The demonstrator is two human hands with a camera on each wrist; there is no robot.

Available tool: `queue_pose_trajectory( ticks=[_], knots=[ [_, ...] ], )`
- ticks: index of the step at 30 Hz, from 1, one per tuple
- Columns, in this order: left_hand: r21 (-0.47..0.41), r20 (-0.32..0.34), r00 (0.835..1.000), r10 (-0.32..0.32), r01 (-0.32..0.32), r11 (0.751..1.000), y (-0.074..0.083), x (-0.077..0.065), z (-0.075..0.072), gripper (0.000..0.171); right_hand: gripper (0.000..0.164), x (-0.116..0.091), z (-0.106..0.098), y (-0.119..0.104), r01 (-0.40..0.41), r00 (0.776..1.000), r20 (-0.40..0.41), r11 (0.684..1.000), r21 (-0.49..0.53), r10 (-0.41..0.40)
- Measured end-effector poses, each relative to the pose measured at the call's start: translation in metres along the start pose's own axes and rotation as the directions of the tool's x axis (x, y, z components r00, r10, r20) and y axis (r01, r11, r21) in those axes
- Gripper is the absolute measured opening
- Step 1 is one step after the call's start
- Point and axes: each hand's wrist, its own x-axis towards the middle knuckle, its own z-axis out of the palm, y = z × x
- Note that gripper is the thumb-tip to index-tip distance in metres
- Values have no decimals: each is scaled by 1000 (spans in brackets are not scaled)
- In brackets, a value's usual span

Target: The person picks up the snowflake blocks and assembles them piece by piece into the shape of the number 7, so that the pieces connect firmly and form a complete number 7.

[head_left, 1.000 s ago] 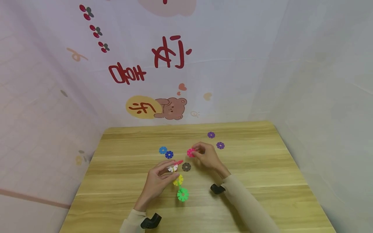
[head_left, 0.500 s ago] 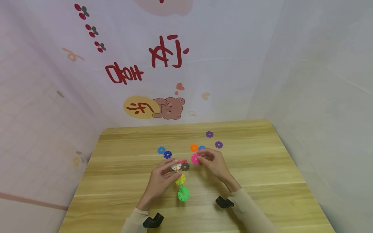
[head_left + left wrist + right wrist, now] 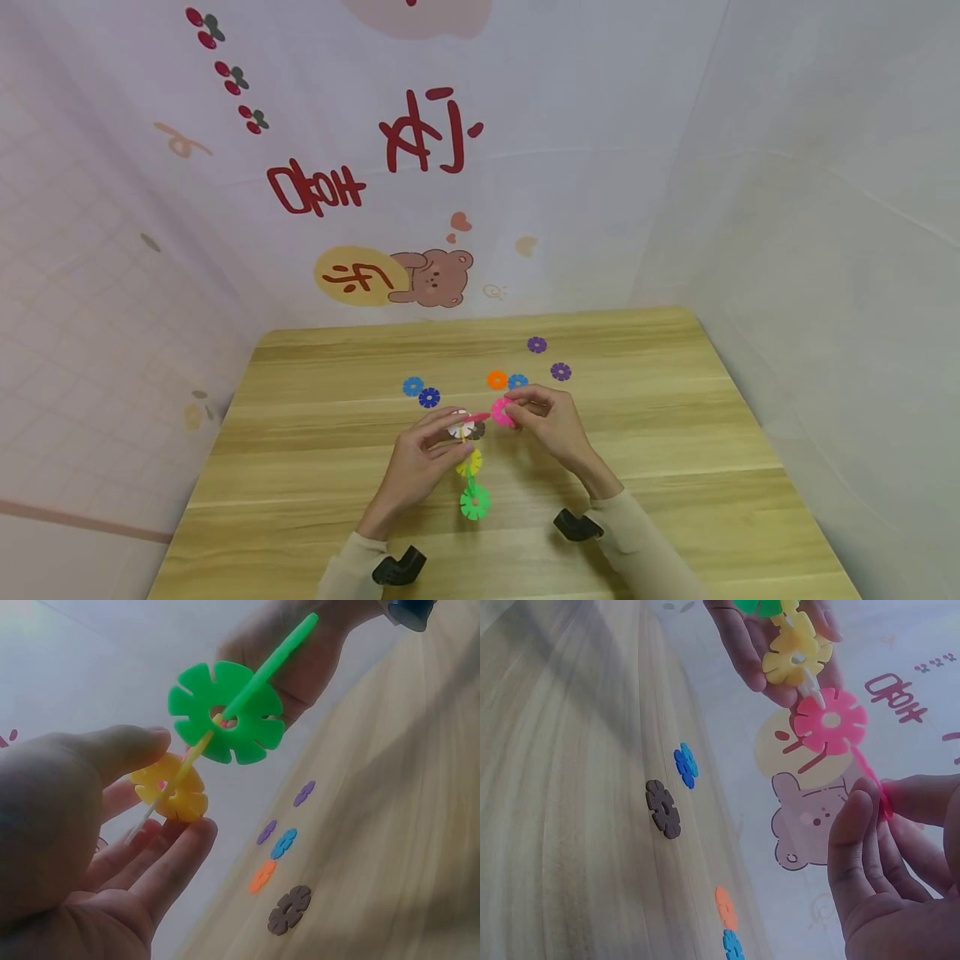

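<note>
Your left hand (image 3: 423, 458) pinches the chain (image 3: 472, 461), your right hand (image 3: 553, 425) a pink disc (image 3: 500, 412); beyond the chain lie a brown disc (image 3: 658, 802), orange disc (image 3: 497, 386), blue discs (image 3: 517, 377) and purple discs (image 3: 556, 372).

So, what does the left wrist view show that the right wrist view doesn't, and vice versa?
Only left wrist: two purple discs and a black wrist piece.
Only right wrist: the bear print, the dark blue disc, the light blue disc by it, and clear pink discs; the left view gives mere specks of pink.
Both: left hand, right hand, yellow disc, green disc, brown disc, orange disc and the blue disc beside it.
</note>
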Motion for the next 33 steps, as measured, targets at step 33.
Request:
queue_pose_trajectory(
  ticks=[33],
  knots=[
    [-51,-27,997,-72,71,996,5,2,4,75,25,-3,1,-1,-37,999,39,996,78,34]
  ],
)
